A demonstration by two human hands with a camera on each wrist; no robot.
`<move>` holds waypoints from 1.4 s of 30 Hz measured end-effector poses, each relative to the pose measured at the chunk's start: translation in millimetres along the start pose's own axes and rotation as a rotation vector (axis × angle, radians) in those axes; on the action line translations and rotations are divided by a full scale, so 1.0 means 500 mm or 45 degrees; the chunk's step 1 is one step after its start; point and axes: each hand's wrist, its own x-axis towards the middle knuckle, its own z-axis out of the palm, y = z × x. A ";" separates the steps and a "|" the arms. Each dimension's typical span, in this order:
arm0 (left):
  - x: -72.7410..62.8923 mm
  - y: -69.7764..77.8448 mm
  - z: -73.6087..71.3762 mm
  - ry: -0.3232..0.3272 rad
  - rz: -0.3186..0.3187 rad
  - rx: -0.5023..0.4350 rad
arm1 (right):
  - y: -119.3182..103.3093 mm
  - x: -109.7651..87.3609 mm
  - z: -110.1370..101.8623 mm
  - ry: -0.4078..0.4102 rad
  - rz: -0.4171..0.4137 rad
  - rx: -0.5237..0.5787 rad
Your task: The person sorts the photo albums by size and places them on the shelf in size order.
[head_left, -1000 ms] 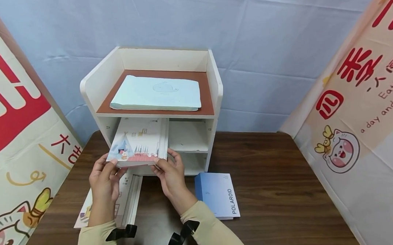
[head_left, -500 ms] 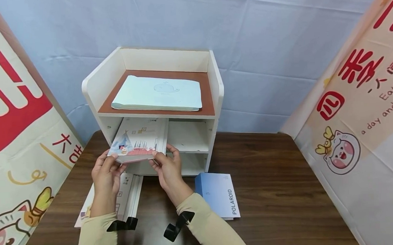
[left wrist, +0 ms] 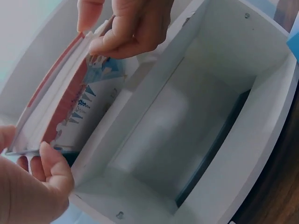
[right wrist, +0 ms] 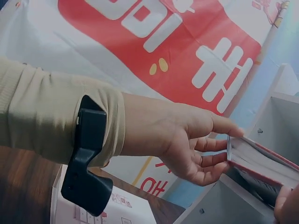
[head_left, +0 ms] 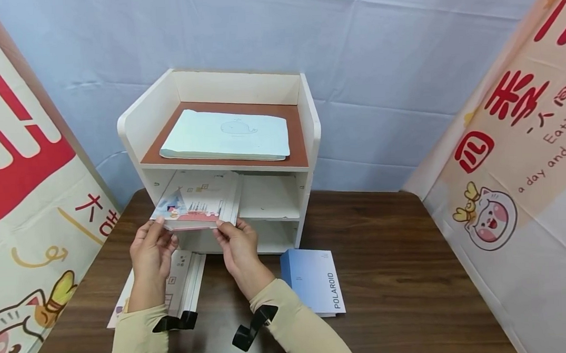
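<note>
A thick hardcover book (head_left: 196, 198) with a white cover and a blue tent picture lies partly inside the middle compartment of the white shelf unit (head_left: 313, 128). My left hand (head_left: 150, 258) pinches its near left corner, thumb on top and fingers beneath. At the near right corner my right hand (head_left: 241, 252) pinches the same book, also thumb uppermost. From below, the left wrist view shows the left hand (left wrist: 35, 186) and right hand (left wrist: 133, 28) on the book's pale page edges (left wrist: 49, 98). The book's far end is hidden under the top board.
On the top board rests a pale blue sketchbook (head_left: 224, 134) with a whale drawing. Another white book (head_left: 178, 286) lies under my left forearm. A blue POLAROID box (head_left: 313, 283) stands beside my right forearm on the brown table (head_left: 401, 276). The unit's bottom compartment (head_left: 276, 234) is below.
The book's front edge has shifted slightly farther toward the shelf unit, and both hands have gone with it. The surrounding objects stay put.
</note>
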 end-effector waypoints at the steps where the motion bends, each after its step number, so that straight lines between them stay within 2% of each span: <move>1: 0.000 0.000 -0.001 0.017 -0.018 0.027 | 0.000 0.000 0.001 0.006 -0.006 -0.010; 4: 0.000 -0.005 -0.003 0.057 -0.064 0.082 | 0.001 -0.002 0.002 0.039 0.003 -0.050; 6: 0.002 -0.009 -0.003 0.082 -0.065 0.078 | 0.002 -0.003 0.002 0.035 0.021 -0.064; 11: 0.005 -0.018 0.003 0.109 0.011 0.013 | 0.003 0.001 -0.002 -0.018 0.062 0.003; 14: 0.004 -0.019 0.009 0.115 0.054 -0.006 | 0.002 0.008 -0.005 -0.013 0.097 0.045; 19: 0.005 -0.020 0.017 0.132 0.065 -0.016 | 0.002 0.019 -0.012 -0.004 0.136 0.076; 29: 0.022 -0.029 0.015 0.160 0.019 0.008 | 0.022 0.039 -0.032 0.050 0.232 0.203; 42: 0.035 -0.032 0.015 0.157 -0.054 0.074 | 0.033 0.060 -0.049 0.048 0.263 0.169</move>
